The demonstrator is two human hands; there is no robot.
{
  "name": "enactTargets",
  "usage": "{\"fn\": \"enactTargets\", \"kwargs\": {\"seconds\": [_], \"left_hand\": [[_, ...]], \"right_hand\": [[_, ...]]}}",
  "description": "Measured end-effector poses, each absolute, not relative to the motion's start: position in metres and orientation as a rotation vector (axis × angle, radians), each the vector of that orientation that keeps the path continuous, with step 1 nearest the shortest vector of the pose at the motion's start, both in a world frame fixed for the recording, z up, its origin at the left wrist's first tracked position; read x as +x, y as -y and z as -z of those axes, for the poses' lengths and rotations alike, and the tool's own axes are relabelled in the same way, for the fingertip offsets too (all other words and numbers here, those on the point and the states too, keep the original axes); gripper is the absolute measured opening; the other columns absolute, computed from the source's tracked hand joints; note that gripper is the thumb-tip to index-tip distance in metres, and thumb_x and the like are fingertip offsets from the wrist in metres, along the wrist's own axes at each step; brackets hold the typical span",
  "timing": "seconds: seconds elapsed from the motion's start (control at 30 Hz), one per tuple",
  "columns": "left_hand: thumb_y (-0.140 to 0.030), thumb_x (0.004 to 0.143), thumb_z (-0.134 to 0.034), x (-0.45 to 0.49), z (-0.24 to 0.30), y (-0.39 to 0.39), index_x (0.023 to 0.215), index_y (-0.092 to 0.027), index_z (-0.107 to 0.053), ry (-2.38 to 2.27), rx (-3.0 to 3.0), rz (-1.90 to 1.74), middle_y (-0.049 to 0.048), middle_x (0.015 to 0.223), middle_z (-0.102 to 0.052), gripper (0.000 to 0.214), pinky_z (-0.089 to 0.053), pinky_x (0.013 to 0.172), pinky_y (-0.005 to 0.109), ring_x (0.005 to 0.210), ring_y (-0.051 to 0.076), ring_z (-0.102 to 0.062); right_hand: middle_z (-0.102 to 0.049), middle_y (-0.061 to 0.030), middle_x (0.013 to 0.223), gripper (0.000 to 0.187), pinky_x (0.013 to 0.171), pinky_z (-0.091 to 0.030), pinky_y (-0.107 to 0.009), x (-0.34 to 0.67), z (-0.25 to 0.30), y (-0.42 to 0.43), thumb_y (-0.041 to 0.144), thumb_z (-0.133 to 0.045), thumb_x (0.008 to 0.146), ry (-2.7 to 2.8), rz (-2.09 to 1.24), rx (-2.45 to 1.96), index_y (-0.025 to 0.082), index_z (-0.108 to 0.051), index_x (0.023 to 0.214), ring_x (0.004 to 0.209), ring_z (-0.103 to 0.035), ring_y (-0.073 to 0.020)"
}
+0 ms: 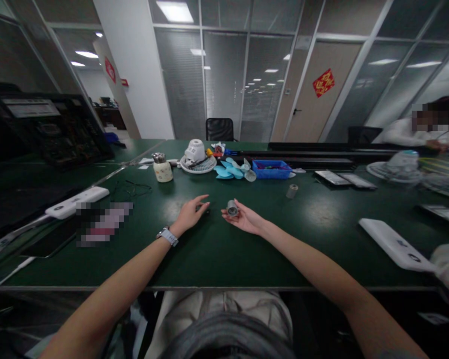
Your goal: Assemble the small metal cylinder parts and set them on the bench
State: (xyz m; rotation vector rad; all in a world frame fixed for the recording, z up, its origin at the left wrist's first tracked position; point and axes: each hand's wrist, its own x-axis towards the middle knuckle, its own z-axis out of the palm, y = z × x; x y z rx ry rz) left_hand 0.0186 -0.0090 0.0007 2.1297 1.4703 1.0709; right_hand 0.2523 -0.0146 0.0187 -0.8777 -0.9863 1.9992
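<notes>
Over the middle of the green table, my right hand holds a short grey metal motor housing between thumb and fingers. Its round end is tilted toward me, and the inside looks dark. My left hand, with a watch on the wrist, hovers low to the left, thumb and index finger apart. A small dark piece lies by its fingers, partly hidden and too small to name. Farther right on the table stands a similar grey metal cylinder, apart from both hands.
Along the back are a cream bottle, a white fan body with its grille, light-blue fan blades and a blue tray. White power strips lie at both sides. A co-worker sits at the right.
</notes>
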Motion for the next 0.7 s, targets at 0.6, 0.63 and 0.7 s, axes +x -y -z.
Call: {"fn": "enactTargets", "kwargs": {"seconds": [0.6, 0.63, 0.7], "left_hand": [[-0.048, 0.087, -0.049, 0.019, -0.005, 0.012, 0.124, -0.022, -0.055, -1.5, 2.154, -1.056, 0.0073, 0.098, -0.073, 0.045, -0.053, 0.075, 0.033, 0.087, 0.022, -0.069], [-0.048, 0.087, -0.049, 0.019, -0.005, 0.012, 0.124, -0.022, -0.055, -1.497, 2.155, -1.058, 0.0073, 0.097, -0.073, 0.045, -0.053, 0.075, 0.033, 0.086, 0.022, -0.069], [-0.048, 0.087, -0.049, 0.019, -0.005, 0.011, 0.123, -0.022, -0.055, -1.491, 2.155, -1.059, 0.0073, 0.097, -0.073, 0.044, -0.053, 0.075, 0.033, 0.085, 0.022, -0.069]], "right_hand": [[-0.07, -0.0092, 0.103, 0.047, 0.098, -0.047, -0.043, 0.247, -0.001, 0.023, 0.029, -0.085, 0.051, 1.409, -1.111, -0.92, 0.015, -0.064, 0.091, 0.101, -0.065, -0.0219], [-0.07, -0.0092, 0.104, 0.048, 0.098, -0.046, -0.043, 0.247, -0.001, 0.023, 0.028, -0.085, 0.052, 1.405, -1.133, -0.924, 0.015, -0.064, 0.094, 0.101, -0.065, -0.0218], [-0.07, -0.0092, 0.106, 0.05, 0.099, -0.046, -0.043, 0.246, -0.003, 0.024, 0.026, -0.084, 0.055, 1.404, -1.198, -0.934, 0.016, -0.064, 0.1, 0.102, -0.064, -0.0212]]}}
